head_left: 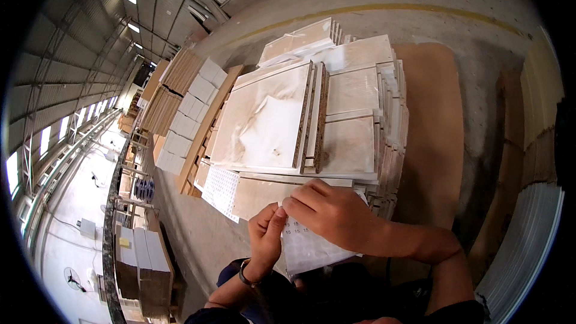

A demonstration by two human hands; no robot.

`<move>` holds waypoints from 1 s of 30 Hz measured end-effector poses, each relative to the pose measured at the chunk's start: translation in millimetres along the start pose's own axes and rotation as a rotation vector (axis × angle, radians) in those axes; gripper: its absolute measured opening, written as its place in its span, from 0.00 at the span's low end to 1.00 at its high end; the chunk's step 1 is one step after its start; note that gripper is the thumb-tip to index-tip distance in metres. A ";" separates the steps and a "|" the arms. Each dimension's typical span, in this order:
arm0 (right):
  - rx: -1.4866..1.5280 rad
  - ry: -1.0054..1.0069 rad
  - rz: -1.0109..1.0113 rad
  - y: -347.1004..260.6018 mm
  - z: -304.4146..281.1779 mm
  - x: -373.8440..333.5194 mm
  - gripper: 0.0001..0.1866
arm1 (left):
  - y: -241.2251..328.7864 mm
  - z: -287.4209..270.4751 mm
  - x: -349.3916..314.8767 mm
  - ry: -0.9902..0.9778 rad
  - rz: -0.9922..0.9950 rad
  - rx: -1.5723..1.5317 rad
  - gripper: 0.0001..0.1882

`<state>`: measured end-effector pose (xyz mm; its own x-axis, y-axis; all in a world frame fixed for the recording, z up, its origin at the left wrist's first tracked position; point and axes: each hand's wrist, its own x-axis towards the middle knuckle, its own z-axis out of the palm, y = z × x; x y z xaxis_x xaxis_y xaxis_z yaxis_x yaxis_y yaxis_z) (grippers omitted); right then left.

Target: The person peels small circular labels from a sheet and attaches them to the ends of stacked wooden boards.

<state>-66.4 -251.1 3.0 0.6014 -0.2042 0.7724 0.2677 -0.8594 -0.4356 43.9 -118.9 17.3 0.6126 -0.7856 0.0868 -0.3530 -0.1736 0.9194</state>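
Your left hand [265,237] pinches the near-left top corner of a white paper sheet [312,252] between thumb and forefinger, so that grip is narrow and filled by the paper. Your right hand [336,216] arches over the top edge of the same sheet, its fingers bent and their tips close to your left thumb; whether they clasp the paper or something small on it, you cannot tell, because the hand hides what lies beneath. The sheet hangs just below both hands, toward your body, with rows of small dark print showing under your right palm. A dark band [244,272] circles your left wrist, below the grip. Straight ahead of your hands stands a big stack of boards [351,93], pale on their faces, with a few large ones lying on top whose speckled edges face right. Ahead and to the left of your grip, a second printed sheet [221,193] sticks out from the near side of that stack. Farther off to the left are white boxes [190,108] in a row, beside a long wooden beam [210,132]. To the right of your hands, past the stack, brown cardboard [429,126] lies flat on the floor [477,42].
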 end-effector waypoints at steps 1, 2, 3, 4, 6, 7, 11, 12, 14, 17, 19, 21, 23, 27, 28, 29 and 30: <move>-0.002 0.002 0.004 0.8 2.7 -0.7 0.12 | -1.3 0.3 0.9 -0.005 0.000 0.000 0.11; -0.028 0.032 -0.021 2.1 6.1 -1.7 0.10 | -2.4 0.8 1.7 0.005 -0.010 -0.018 0.11; -0.052 0.063 -0.049 2.3 7.6 -1.9 0.08 | -2.2 0.9 1.8 0.018 -0.019 -0.035 0.10; -0.053 0.066 -0.047 1.8 6.9 -2.0 0.08 | -1.1 0.2 1.3 0.015 -0.018 -0.033 0.10; -0.012 0.039 -0.034 2.1 3.8 -3.1 0.08 | 2.0 -0.9 1.2 -0.009 -0.095 -0.094 0.10; -0.021 0.042 -0.025 3.5 1.2 -4.3 0.08 | 3.3 0.6 1.5 -0.022 -0.094 -0.096 0.10; 0.444 -0.108 0.081 17.2 -28.9 -1.4 0.06 | 3.1 1.4 1.4 -0.020 -0.102 -0.118 0.11; 0.680 -0.209 0.138 23.7 -41.8 1.4 0.06 | -0.7 -0.2 2.8 -0.019 -0.102 -0.127 0.11; 0.873 -0.133 0.385 38.2 -70.4 6.4 0.07 | 1.7 -5.6 0.8 0.021 -0.102 -0.122 0.11; 0.817 0.186 0.512 104.2 -97.7 -6.5 0.05 | 10.2 1.1 -2.3 0.012 -0.108 -0.137 0.11; 0.807 0.269 0.555 161.6 -106.1 -31.7 0.06 | 11.0 5.2 -5.3 -0.016 -0.113 -0.133 0.11; 0.749 0.298 0.599 196.9 -96.2 -53.1 0.08 | 6.3 4.7 -6.4 0.029 -0.086 -0.045 0.11; 0.727 0.159 0.684 219.7 -83.5 -68.2 0.10 | 8.9 7.4 -7.4 0.020 -0.042 -0.046 0.11; 0.866 0.222 0.717 231.8 -55.8 -71.1 0.11 | 4.6 6.7 -11.0 -0.012 0.040 0.005 0.13; 0.850 0.202 0.693 232.4 -51.2 -69.5 0.11 | 3.8 5.0 -12.3 -0.010 0.043 0.032 0.14; 0.833 0.182 0.669 233.3 -49.2 -68.7 0.11 | 3.7 4.0 -13.6 -0.008 0.047 0.058 0.14; 0.826 0.189 0.670 234.9 -50.7 -70.0 0.11 | 3.4 5.7 -13.1 -0.019 0.047 0.063 0.14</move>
<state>-83.8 -462.4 -129.9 0.7073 -0.6451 0.2891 0.3949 0.0214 -0.9185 30.7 -112.6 17.2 0.5807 -0.8050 0.1214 -0.4256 -0.1730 0.8882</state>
